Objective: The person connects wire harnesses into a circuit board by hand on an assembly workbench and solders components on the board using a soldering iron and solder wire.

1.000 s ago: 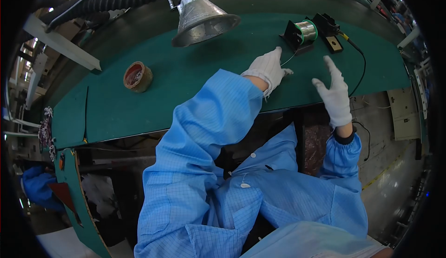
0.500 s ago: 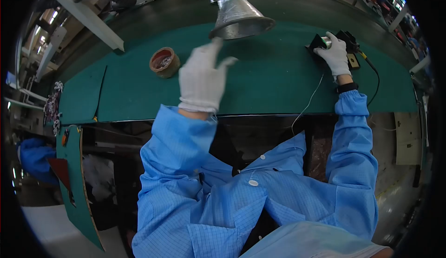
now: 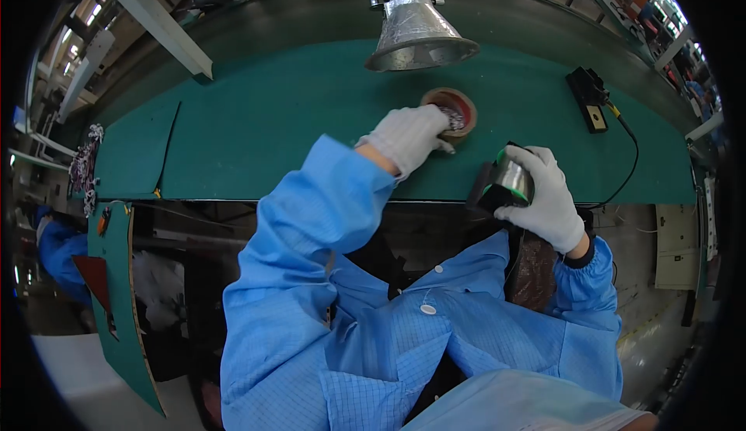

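Table: left hand pinches pot at one, right hand clasps spool at three; holding step, I'd move steadily.

Long workbench with a flat dark-green top, spanning my view from left to right. One angled off-white metal post, at the bench's far left. One upright green panel with a raw brown edge, lower left. One beige box-shaped cabinet, below the bench's right end. Grey floor, lower right, glossy in patches. Small bright lights, upper left; whether lamps or windows, I cannot tell from here.
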Action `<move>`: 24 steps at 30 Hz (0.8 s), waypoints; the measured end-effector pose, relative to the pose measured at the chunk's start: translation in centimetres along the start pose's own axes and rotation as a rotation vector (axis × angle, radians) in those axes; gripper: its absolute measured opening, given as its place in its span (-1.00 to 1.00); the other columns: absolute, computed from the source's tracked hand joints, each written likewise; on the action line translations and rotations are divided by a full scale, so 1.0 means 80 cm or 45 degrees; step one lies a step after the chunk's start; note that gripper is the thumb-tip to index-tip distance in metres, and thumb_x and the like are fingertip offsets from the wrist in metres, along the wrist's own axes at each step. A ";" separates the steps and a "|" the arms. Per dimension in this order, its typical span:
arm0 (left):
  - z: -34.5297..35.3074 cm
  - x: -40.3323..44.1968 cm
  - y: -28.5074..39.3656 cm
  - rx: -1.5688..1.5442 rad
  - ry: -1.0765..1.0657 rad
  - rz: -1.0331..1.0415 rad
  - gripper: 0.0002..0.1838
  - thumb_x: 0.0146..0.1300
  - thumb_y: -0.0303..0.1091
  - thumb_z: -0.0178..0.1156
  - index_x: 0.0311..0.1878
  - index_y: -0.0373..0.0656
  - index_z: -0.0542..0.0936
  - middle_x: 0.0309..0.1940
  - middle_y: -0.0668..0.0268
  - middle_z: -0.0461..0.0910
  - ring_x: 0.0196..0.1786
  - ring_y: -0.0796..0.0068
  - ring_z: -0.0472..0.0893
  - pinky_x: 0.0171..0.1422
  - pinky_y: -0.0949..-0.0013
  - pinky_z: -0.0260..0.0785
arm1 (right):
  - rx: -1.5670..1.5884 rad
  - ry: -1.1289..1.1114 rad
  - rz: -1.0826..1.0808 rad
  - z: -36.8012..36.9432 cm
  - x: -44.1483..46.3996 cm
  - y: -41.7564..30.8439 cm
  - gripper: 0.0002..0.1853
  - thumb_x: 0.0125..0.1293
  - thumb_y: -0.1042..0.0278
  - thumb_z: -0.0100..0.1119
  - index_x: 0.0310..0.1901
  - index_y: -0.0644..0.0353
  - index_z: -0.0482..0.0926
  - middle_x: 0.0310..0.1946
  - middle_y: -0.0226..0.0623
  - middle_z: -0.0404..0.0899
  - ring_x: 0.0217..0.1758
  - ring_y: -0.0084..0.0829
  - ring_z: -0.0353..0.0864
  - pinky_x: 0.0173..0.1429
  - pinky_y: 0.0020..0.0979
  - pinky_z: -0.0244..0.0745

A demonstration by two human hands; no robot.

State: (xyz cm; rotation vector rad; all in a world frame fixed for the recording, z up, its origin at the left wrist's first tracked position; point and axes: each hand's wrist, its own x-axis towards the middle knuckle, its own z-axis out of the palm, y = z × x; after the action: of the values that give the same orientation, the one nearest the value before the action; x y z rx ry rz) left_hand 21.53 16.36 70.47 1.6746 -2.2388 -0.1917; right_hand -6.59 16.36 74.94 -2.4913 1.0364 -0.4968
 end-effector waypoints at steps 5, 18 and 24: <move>0.016 0.073 0.023 -0.164 0.212 0.259 -0.65 0.34 -0.31 0.29 0.17 -0.09 0.62 0.28 0.19 0.57 0.17 0.03 0.64 0.21 0.15 0.54 | 0.067 -0.146 0.007 0.004 -0.009 -0.048 -0.03 -0.28 0.30 0.64 0.32 0.04 0.46 0.24 -0.08 0.37 0.30 0.02 0.41 0.41 -0.06 0.35; -0.117 -0.231 -0.113 -1.032 1.187 -1.102 -0.58 0.46 -0.34 0.20 0.35 -0.10 0.55 0.05 0.30 0.66 -0.30 0.57 0.64 -0.27 0.51 0.56 | 0.243 -0.327 -0.322 0.078 0.171 -0.243 -0.11 -0.12 0.16 0.60 0.34 0.09 0.47 0.17 -0.06 0.41 0.24 -0.01 0.45 0.35 -0.16 0.42; -0.113 -0.330 -0.153 -1.078 1.456 -1.082 -0.47 0.45 -0.47 0.17 0.45 -0.27 0.37 0.13 0.14 0.56 -0.14 0.54 0.61 -0.08 0.50 0.55 | 0.239 -0.177 -0.292 0.203 0.320 -0.339 -0.09 -0.12 -0.12 0.55 0.29 0.17 0.53 0.13 0.04 0.49 0.20 0.04 0.54 0.32 -0.20 0.46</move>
State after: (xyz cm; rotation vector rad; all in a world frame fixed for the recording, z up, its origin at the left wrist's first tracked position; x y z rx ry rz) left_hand 42.33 38.65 70.21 1.4783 -0.4401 -0.2356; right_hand 33.82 18.80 78.45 -2.4471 0.6249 -0.4570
